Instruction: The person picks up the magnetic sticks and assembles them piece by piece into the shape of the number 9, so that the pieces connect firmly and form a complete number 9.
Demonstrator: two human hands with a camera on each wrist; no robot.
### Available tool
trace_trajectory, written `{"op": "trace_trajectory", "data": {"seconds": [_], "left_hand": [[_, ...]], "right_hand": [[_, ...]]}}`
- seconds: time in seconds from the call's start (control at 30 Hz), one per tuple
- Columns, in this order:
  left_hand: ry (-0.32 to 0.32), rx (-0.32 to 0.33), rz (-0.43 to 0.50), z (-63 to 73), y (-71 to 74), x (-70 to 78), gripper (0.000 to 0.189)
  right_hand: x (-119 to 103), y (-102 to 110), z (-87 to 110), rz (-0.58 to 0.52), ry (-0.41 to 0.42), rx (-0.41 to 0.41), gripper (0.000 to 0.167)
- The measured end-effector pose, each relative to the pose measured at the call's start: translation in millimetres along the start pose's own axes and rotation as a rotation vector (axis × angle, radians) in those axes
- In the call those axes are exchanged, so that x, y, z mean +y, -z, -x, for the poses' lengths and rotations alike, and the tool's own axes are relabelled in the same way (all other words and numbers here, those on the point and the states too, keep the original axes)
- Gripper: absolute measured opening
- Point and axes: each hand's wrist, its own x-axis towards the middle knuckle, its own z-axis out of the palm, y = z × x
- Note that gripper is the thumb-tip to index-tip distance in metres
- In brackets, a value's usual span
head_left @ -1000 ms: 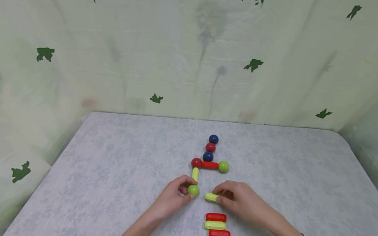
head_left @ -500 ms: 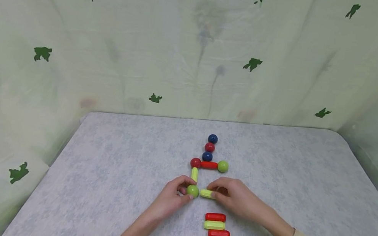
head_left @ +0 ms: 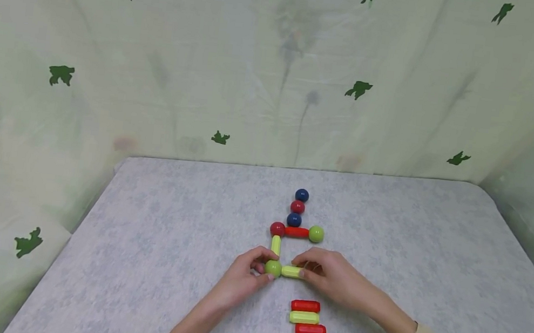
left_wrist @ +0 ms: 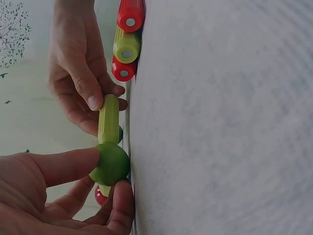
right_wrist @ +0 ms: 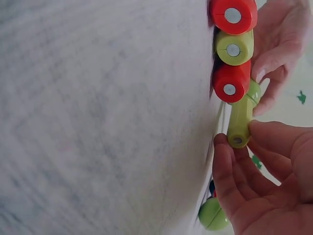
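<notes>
Green ball [head_left: 273, 268] and yellow rod [head_left: 290, 271] touch, the inward-angled left hand [head_left: 245, 274] and right hand [head_left: 335, 278] pinching them respectively.

Pale backdrop [head_left: 192, 44], green shapes [head_left: 358, 90], grey tabletop [head_left: 169, 210]

No readable text, labels, brands or numbers.
Nothing legible on yellow-green rod [head_left: 291, 271] in right hand [head_left: 337, 278], green ball [head_left: 273, 268] in left hand [head_left: 244, 274], three rods [head_left: 304, 317] on right hand's near side, or backdrop [head_left: 257, 73] beyond both hands.
</notes>
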Motion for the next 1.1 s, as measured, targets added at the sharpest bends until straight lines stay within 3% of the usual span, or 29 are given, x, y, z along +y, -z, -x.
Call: {"op": "trace_trajectory", "data": {"seconds": [0.23, 0.5, 0.7, 1.1], "left_hand": [[0.021, -0.002, 0.008, 0.6, -0.2, -0.9, 0.032], [0.035, 0.001, 0.023, 1.3, -0.1, -0.2, 0.032], [0.047, 0.000, 0.019, -1.4, -0.2, 0.4, 0.032], [0.037, -0.003, 0.039, 1.8, 1.3, 3.0, 0.034]], "right_hand": [[-2, 1, 8.8, 0.007, 0.009, 0.025, 0.024], [-8, 4, 31.9, 0.010, -0.100, 0.001, 0.026], [-8, 2, 46.5, -0.022, -0.047, -0.022, 0.024], [-6, -6, 44.6, -0.009, -0.066, -0.134, 0.025]]}}
